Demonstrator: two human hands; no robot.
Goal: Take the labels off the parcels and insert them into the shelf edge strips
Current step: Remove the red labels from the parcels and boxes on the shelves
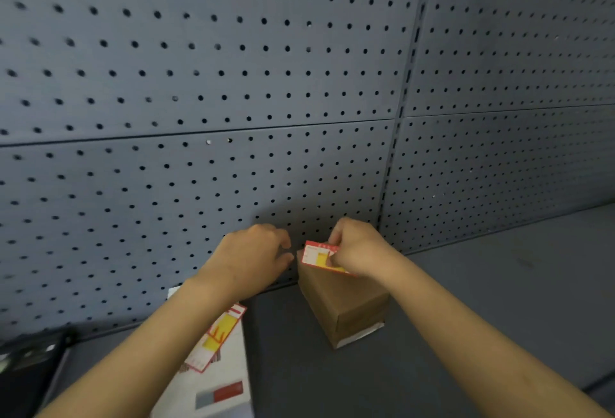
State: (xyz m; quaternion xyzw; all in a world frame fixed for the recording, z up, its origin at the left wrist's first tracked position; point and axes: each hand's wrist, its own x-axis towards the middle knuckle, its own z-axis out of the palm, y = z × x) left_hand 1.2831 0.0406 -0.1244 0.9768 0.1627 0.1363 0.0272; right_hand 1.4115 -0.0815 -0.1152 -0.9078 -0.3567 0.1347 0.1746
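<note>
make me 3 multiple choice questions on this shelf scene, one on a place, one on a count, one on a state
1. Where does the brown parcel stand?
A. on the grey shelf, against the pegboard
B. on top of the white parcel
C. on the floor

2. How many red and yellow labels show?
A. one
B. two
C. four

3. What is the right hand doing?
A. hanging idle
B. pinching the label on the brown parcel
C. pressing the pegboard

Answers: 1 A, it sits on the shelf by the pegboard. 2 B, the second lies on the white parcel. 3 B, fingers grip that label.
</note>
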